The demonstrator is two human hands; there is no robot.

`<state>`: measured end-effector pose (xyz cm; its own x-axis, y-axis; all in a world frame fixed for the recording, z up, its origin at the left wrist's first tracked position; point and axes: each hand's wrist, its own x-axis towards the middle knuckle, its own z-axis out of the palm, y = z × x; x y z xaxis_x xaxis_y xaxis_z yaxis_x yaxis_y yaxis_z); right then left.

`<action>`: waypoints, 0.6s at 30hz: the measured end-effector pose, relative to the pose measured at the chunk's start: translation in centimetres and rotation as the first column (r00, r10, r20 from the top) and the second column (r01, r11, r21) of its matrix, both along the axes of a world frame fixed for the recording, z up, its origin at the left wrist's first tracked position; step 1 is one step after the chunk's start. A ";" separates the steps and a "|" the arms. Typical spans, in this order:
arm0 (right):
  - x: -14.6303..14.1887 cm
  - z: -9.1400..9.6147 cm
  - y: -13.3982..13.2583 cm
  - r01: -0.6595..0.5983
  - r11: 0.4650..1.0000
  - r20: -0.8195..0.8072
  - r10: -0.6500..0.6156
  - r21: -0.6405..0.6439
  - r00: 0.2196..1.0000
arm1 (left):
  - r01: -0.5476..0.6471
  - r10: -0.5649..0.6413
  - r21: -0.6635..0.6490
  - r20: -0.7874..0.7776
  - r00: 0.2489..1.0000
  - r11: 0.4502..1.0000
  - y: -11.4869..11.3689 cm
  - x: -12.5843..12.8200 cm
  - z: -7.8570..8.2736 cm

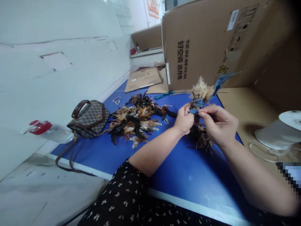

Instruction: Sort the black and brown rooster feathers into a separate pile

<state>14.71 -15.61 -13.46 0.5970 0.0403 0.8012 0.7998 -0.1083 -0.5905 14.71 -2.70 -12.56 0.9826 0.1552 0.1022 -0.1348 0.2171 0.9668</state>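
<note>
Above the right part of the blue table, my left hand (184,121) is closed around a bundle of feathers (201,91), whose pale quill ends point upward. Brown and dark plumes hang out below the fist. A blue cloth strip (221,83) wraps around the bundle under the quills, and one loose end sticks up to the right. Close against the left fist, my right hand (219,124) pinches another part of the blue strip between thumb and fingertips. To the left lies a large pile of brown, black and tan feathers (135,117).
A brown handbag (90,117) and a clear bottle with a red cap (56,131) stand at the left. Behind is a big cardboard box (202,47). Flat cardboard (143,78) and green strips (163,95) lie at the back. A white spool (274,135) stands right.
</note>
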 end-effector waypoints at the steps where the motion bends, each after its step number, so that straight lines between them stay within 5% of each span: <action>1: 0.0 0.0 0.0 -0.007 1.000 0.026 0.008 -0.006 1.000 | 0.028 -0.028 -0.068 -0.011 1.000 0.997 0.0 -0.1 0.3; 6: -0.3 0.3 -0.3 0.002 0.998 0.127 0.006 -0.058 0.992 | 0.177 -0.176 -0.283 0.030 0.984 0.943 0.3 -0.4 0.8; 12: 0.1 0.9 -0.4 0.206 0.975 0.116 -0.215 0.087 0.970 | 0.390 -0.403 -0.341 0.035 0.914 0.855 1.4 -0.3 1.2; 18: 1.6 0.3 -0.8 0.288 0.956 0.175 -0.274 -0.062 0.946 | 0.401 -0.424 -0.335 0.005 0.906 0.853 0.9 -0.4 0.5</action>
<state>16.28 -16.44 -13.15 0.4562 -0.0373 0.8891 0.8138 -0.3868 -0.4338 14.33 -1.78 -12.08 0.9662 -0.2529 0.0490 0.0982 0.5374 0.8376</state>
